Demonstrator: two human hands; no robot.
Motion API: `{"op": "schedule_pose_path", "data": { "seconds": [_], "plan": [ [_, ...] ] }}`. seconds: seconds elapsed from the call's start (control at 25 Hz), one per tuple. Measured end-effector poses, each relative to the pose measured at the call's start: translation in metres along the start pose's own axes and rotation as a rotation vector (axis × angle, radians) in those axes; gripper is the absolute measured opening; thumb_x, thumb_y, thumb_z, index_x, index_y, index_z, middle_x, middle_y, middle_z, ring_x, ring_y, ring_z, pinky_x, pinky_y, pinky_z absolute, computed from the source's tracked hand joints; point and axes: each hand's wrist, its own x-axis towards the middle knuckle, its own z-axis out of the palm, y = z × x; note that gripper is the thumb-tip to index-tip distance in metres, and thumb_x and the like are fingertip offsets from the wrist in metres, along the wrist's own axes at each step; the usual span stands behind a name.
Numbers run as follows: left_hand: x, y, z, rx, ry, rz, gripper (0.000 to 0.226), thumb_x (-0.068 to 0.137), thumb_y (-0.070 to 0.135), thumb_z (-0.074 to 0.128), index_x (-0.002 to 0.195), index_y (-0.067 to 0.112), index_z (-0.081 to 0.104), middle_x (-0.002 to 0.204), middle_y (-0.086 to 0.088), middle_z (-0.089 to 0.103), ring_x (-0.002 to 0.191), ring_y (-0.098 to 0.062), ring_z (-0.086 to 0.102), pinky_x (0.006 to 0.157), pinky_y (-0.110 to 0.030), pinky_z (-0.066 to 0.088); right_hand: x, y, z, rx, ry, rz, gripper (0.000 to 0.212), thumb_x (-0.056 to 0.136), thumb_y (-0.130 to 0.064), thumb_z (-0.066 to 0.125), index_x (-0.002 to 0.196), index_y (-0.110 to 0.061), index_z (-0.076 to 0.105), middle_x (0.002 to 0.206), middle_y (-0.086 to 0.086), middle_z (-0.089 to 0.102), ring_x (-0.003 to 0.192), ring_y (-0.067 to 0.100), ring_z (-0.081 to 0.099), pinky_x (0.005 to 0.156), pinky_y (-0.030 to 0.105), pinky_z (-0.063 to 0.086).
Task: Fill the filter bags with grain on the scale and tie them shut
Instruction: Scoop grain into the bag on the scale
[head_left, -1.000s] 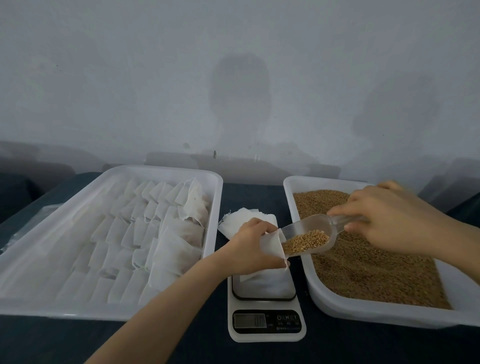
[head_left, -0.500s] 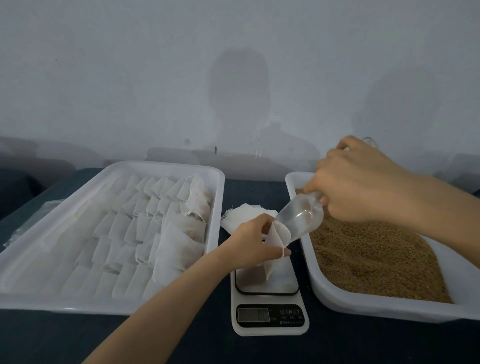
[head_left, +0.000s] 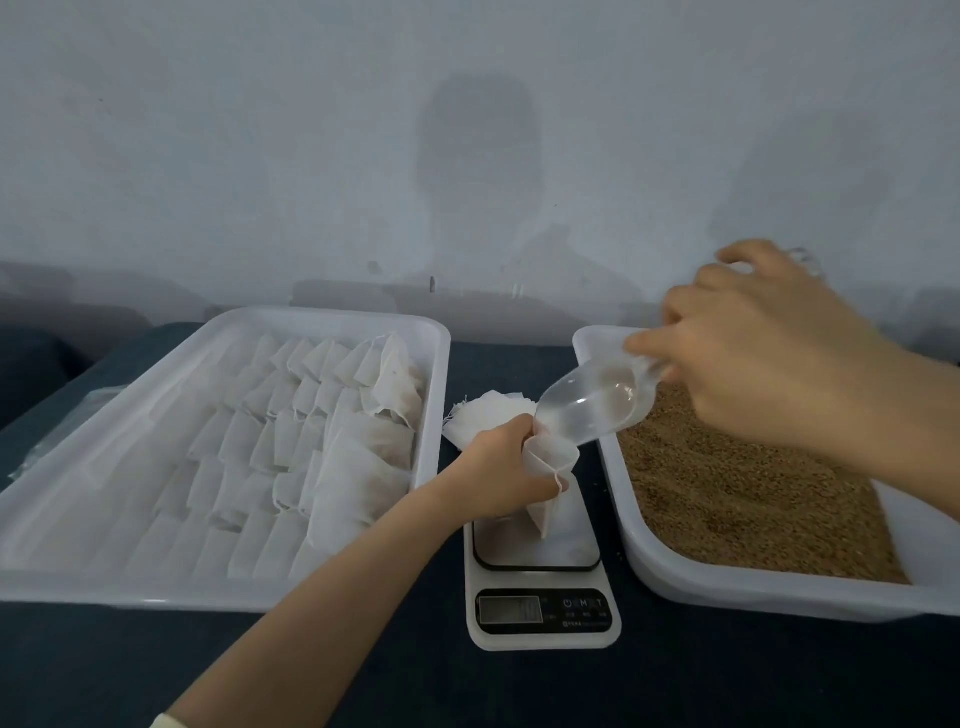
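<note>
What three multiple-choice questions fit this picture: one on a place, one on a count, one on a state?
1. Where is the scale?
A between the bag tray and the grain tray
B inside a tray
C behind both trays

2. How many white trays are there?
A one
B two
C four

3. The clear scoop in the right hand is:
A heaped with grain
B tipped into the filter bag
C lying flat

Answers:
1 A: a tray flanks it on each side.
2 B: only those two show.
3 B: its mouth points down into the bag's opening.
</note>
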Motion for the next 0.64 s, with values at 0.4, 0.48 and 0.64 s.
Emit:
{"op": "schedule_pose_path", "data": {
  "seconds": [0.4,0.48,0.64],
  "plan": [
    [-0.001,0.001,0.001,0.002,0.003,0.007,0.046,0.079,0.036,0.074,0.117,0.027,0.050,0.113,0.003,0.058,0.100,-0.016,0.059,0.088,-0.035,0.055,-0.082,0.090,0.134,0.076,0.005,0.261,0.042,0.057,-0.009,0.081,0.095,-0.026,0.073,0.079,-0.001,0.066,0.073,0.031,0.057,0.080,0.060,0.042],
    [-0.001,0.001,0.001,0.010,0.007,0.009,0.044,0.079,0.037,0.074,0.115,0.028,0.051,0.112,0.004,0.058,0.099,-0.015,0.059,0.087,-0.035,0.055,-0.098,0.083,0.154,0.114,0.012,0.244,0.053,0.047,-0.003,0.087,0.093,-0.027,0.074,0.076,-0.003,0.066,0.070,0.029,0.058,0.081,0.061,0.043],
    [-0.001,0.002,0.001,0.015,0.006,0.009,0.042,0.079,0.038,0.074,0.113,0.029,0.050,0.110,0.005,0.059,0.097,-0.013,0.059,0.085,-0.032,0.055,-0.115,0.061,0.170,0.195,0.029,0.246,0.063,0.041,0.007,0.086,0.091,-0.030,0.074,0.077,-0.006,0.066,0.074,0.026,0.061,0.084,0.062,0.042]
  ]
}}
